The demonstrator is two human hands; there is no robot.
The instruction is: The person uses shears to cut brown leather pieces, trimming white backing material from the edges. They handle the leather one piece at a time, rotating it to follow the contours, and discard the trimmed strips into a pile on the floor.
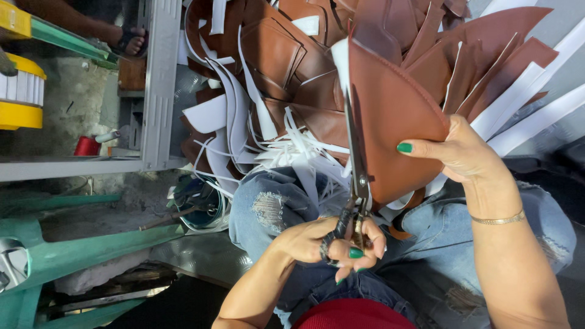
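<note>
A left hand (326, 240) with green-painted nails is closed through the dark handles of a pair of scissors (356, 167), fingers curled tight around the loops, while the blades run up along the white-backed edge of a brown leather piece (390, 109). The right hand (454, 149), a thin gold bracelet (498, 219) at its wrist, is clamped on the opposite edge of that same piece, thumb on the brown face and the fingers hidden behind it, holding it upright and fanned out above the person's lap. The leather piece sits between the two hands, its curved lower rim dipping toward the scissor pivot. Below it lie knees in torn blue jeans (271, 204), strewn with narrow white trimmings (292, 152) that spill down from the cut edge. Behind the work rises a heap of brown leather cut-outs (286, 55) with white undersides, some of them long strips reaching to the upper right. To the left stands a grey metal table frame (159, 85), with a red thread spool (87, 146) beside it and a green machine base (91, 244) lower down. A sandalled foot (131, 41) of another person shows at the top left, well apart from the cutting.
</note>
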